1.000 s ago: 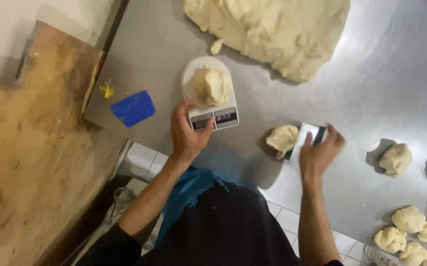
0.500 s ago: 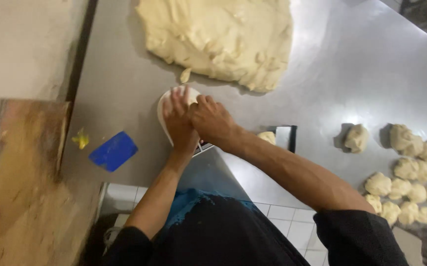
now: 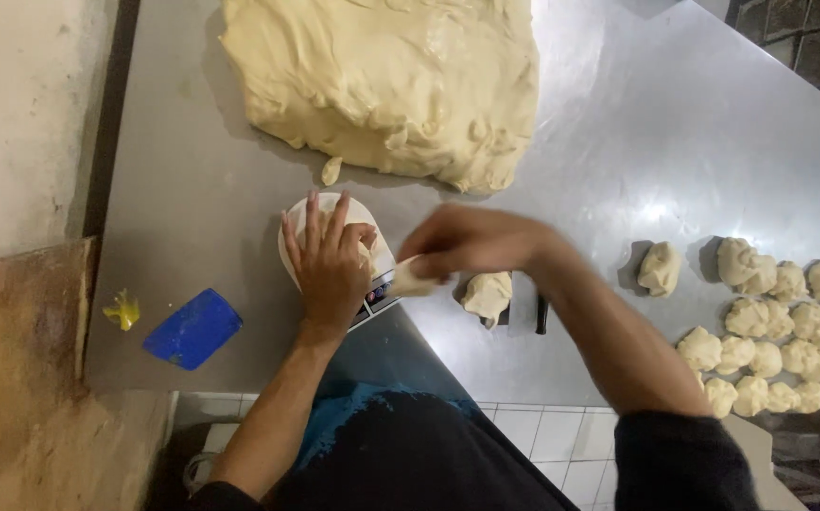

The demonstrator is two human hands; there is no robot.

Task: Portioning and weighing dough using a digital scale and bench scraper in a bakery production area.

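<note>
- Dough portioning at the white round scale (image 3: 289, 248), which sits at the near edge of the steel tabletop (image 3: 675, 142), just in front of the big slab of dough (image 3: 391, 80).
- Left hand (image 3: 328, 265) lies flat over the scale pan, fingers spread and released, covering the dough lump (image 3: 368, 254) that rests on it; only a sliver of that lump peeks out.
- Right hand (image 3: 471, 244), just right of the scale, is blurred; its fingers pinch a small dough strip (image 3: 412, 278) at the scale's right edge.
- My read: weight trimming, so keep the left palm light, or the reading will be false.
- Better to lift that hand off the pan fully before trusting the display, which is hidden here anyway.
- Spare dough piece (image 3: 488, 293) waits just right of the scale, beside a dark-handled scraper (image 3: 540, 312).
- Finished dough balls (image 3: 769, 331) cluster far right of the scale.
- Blue plastic scraper (image 3: 192, 328) and a yellow scrap (image 3: 123, 308) lie left of the scale, unused.
</note>
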